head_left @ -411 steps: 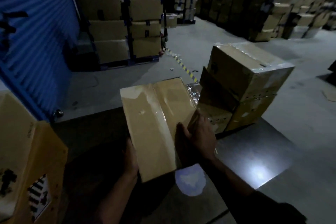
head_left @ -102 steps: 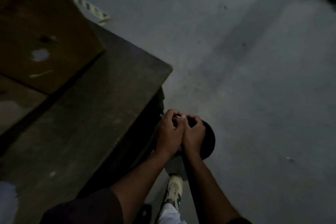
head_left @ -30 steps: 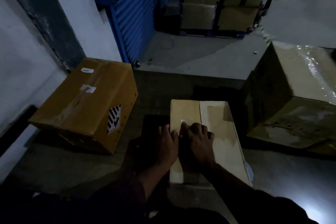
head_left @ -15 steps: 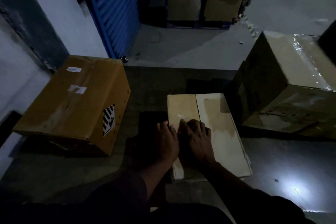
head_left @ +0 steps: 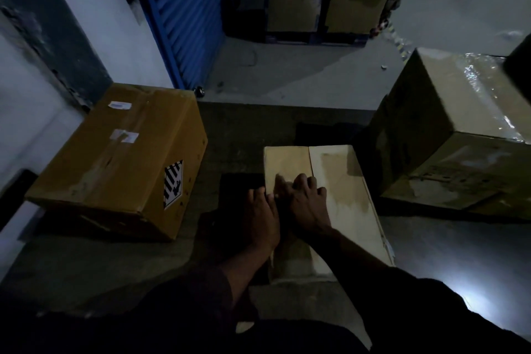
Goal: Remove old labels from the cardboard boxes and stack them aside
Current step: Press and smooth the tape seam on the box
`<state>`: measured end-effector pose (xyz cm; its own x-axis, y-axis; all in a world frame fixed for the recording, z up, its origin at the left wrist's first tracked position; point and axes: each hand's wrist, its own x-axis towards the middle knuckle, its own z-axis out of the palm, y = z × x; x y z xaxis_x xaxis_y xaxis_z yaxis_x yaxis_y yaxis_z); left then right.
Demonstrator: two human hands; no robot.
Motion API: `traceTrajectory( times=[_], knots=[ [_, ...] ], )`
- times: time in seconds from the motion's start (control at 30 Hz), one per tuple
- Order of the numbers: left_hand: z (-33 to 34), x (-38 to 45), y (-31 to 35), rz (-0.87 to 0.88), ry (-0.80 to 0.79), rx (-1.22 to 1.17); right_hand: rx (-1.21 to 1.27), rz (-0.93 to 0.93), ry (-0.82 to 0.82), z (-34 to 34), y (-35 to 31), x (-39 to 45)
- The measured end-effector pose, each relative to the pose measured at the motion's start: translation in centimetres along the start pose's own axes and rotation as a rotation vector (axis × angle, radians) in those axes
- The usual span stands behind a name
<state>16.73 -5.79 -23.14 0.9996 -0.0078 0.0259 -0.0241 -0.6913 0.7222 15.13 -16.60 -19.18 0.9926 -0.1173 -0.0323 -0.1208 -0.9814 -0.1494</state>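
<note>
Dim warehouse | pale flat cardboard box (head_left: 339, 198) lay on the dark platform (head_left: 244, 135) | left hand (head_left: 263, 218) and right hand (head_left: 307, 204) rested together on it, seemingly picking at a label; grip unclear | brown labelled carton (head_left: 115, 158) waited nearby.

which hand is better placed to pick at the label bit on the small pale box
Right hand: its fingertips lie on the small pale cardboard box, beside the small white label scrap. The left hand sits at the box's left edge, steadying it.

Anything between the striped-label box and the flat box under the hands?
Head view: only bare dark platform separates the striped-label box from the flat box.
</note>
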Motion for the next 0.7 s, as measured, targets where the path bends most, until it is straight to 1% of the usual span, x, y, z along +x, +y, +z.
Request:
traceTrajectory(
  times=[0.1,0.17,0.27,0.4,0.53,0.63,0.7],
  knots=[
    [0.0,0.0,0.3,-0.015,0.006,0.018,-0.033,-0.045,0.061,0.5,0.7,-1.7],
    [0.0,-0.2,0.4,-0.008,0.016,0.036,-0.053,-0.059,0.07,1.1,1.2,-2.6],
    [-0.1,-0.1,0.3,-0.006,0.001,0.068,-0.067,-0.02,0.058,1.6,1.1,-2.5],
    [0.1,0.0,0.3,0.004,0.01,0.044,-0.039,0.042,0.02,1.4,0.0,-1.1],
    [0.1,0.0,0.4,-0.023,0.018,0.013,0.006,0.056,-0.013,0.6,0.2,-0.1],
    [0.1,-0.1,0.6,-0.01,0.031,0.03,0.002,-0.001,-0.048,0.1,0.4,-1.2],
    [0.2,-0.1,0.6,-0.02,0.04,0.024,-0.036,-0.068,-0.036,-0.1,0.6,-2.4]
  ],
)
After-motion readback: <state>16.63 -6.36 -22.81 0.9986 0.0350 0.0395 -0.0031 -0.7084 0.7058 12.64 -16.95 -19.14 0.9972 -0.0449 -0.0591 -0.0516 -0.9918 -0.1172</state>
